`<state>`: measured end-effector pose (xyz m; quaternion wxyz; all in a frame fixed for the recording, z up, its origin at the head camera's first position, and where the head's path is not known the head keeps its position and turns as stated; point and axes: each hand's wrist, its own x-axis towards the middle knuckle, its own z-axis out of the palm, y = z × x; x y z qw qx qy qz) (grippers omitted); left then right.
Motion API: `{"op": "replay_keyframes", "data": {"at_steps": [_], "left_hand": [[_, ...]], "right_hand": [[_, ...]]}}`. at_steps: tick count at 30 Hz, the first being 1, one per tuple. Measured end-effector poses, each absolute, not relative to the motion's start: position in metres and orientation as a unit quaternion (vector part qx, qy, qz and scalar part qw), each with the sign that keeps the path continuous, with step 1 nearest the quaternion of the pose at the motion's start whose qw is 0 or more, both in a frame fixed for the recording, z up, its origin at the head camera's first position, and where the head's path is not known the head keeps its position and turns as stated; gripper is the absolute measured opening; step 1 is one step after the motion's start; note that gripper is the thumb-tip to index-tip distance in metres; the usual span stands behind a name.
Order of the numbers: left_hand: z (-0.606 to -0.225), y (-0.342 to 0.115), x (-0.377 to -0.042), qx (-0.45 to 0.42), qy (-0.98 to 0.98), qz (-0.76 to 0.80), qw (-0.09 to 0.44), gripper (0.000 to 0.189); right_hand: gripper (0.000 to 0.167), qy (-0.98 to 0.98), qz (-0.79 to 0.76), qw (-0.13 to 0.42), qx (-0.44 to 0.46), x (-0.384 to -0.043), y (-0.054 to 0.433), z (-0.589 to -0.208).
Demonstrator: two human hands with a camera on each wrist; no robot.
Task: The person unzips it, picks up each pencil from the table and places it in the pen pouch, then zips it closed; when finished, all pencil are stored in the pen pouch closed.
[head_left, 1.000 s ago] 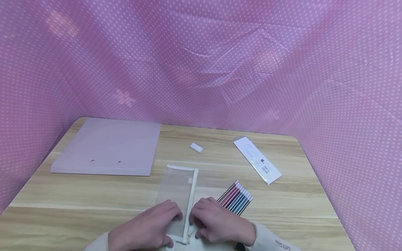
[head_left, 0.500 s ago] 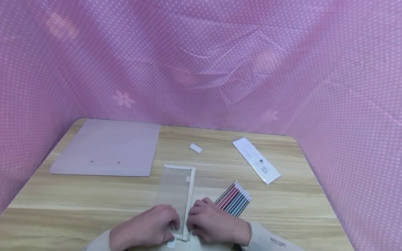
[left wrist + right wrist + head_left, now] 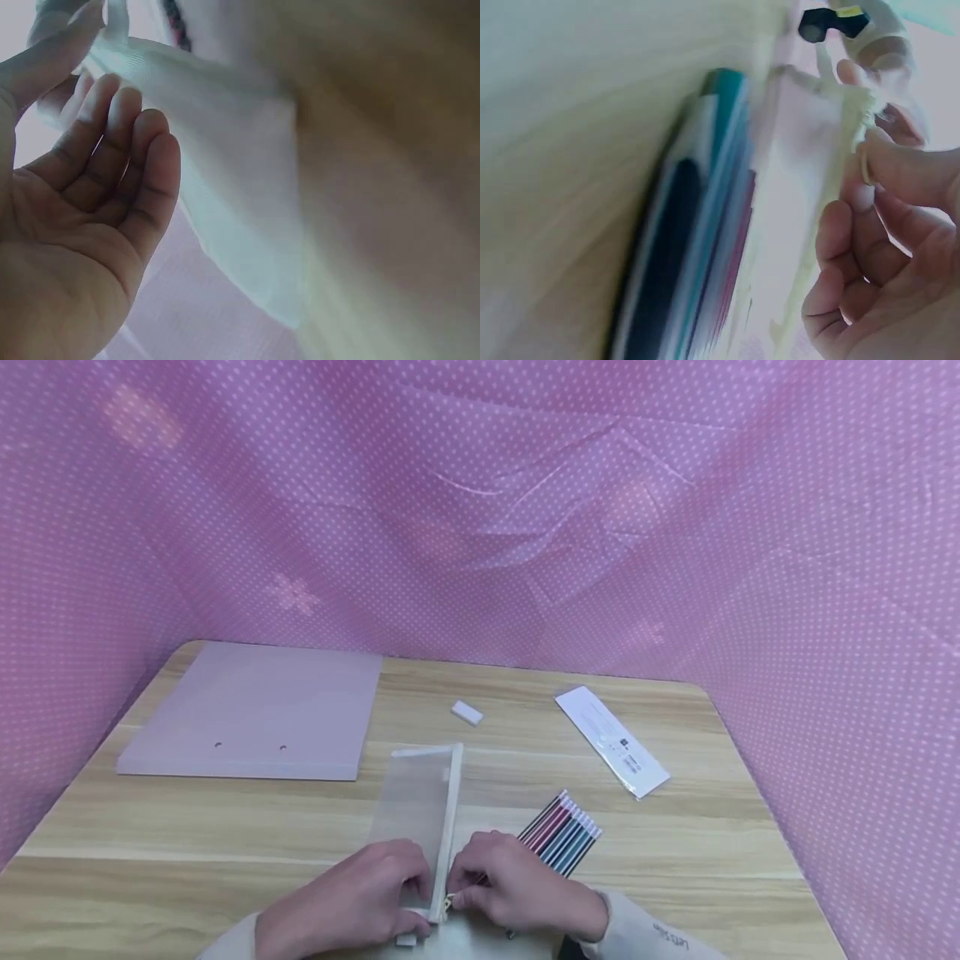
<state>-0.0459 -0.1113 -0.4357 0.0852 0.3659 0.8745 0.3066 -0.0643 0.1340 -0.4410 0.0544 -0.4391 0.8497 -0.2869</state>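
Observation:
A translucent mesh zip pouch (image 3: 412, 797) with a pale zipper band (image 3: 450, 814) along its right side lies in front of me in the head view. My left hand (image 3: 367, 889) pinches its near end between thumb and curled fingers. Just right of it, my right hand (image 3: 513, 881) pinches the small gold zipper pull (image 3: 447, 902) at the near corner. In the right wrist view, thumb and forefinger meet at the zipper edge. The left wrist view shows the mesh pouch (image 3: 232, 157) raised beside the left fingers.
Several striped pencils (image 3: 562, 835) lie side by side, partly behind my right hand. A white eraser-like block (image 3: 467, 712) sits further back. A flat white package (image 3: 611, 742) rests at back right, and a large pale folder (image 3: 258, 710) covers the back left of the wooden table (image 3: 187, 835).
The pouch has shifted slightly left, and its zipper side has tipped up. My right thumb and forefinger have come together on the zipper pull. The left hand stays at the pouch's near end.

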Motion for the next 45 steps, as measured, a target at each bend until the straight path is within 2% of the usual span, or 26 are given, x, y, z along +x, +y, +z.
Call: {"op": "replay_keyframes", "data": {"at_steps": [4,7,10,12,17,23,32,45], "left_hand": [[-0.426,-0.112,-0.049,0.371,0.873,0.315,0.038,0.03],[-0.42,-0.112,-0.054,0.391,0.868,0.304,-0.033,0.035],[-0.414,-0.11,-0.058,0.405,0.856,0.304,-0.106,0.039],[-0.41,-0.109,-0.061,0.412,0.846,0.308,-0.137,0.039],[-0.401,-0.107,-0.067,0.417,0.834,0.325,-0.154,0.035],[-0.392,-0.106,-0.071,0.42,0.828,0.331,-0.169,0.032],[-0.374,-0.104,-0.082,0.439,0.807,0.294,-0.264,0.026],[-0.367,-0.101,-0.1,0.443,0.775,0.324,-0.314,0.02]], "right_hand": [[0.005,0.842,-0.384,0.116,-0.361,-0.067,0.135,-0.434],[0.005,0.83,-0.443,0.143,-0.306,-0.069,0.134,-0.427],[0.005,0.822,-0.476,0.146,-0.276,-0.071,0.132,-0.422],[0.007,0.815,-0.491,0.135,-0.275,-0.072,0.131,-0.419],[0.009,0.801,-0.517,0.109,-0.282,-0.076,0.13,-0.414],[0.009,0.798,-0.532,0.107,-0.263,-0.08,0.13,-0.406],[0.005,0.778,-0.57,0.102,-0.245,-0.095,0.131,-0.386],[0.01,0.723,-0.645,0.08,-0.234,-0.111,0.126,-0.375]]}}
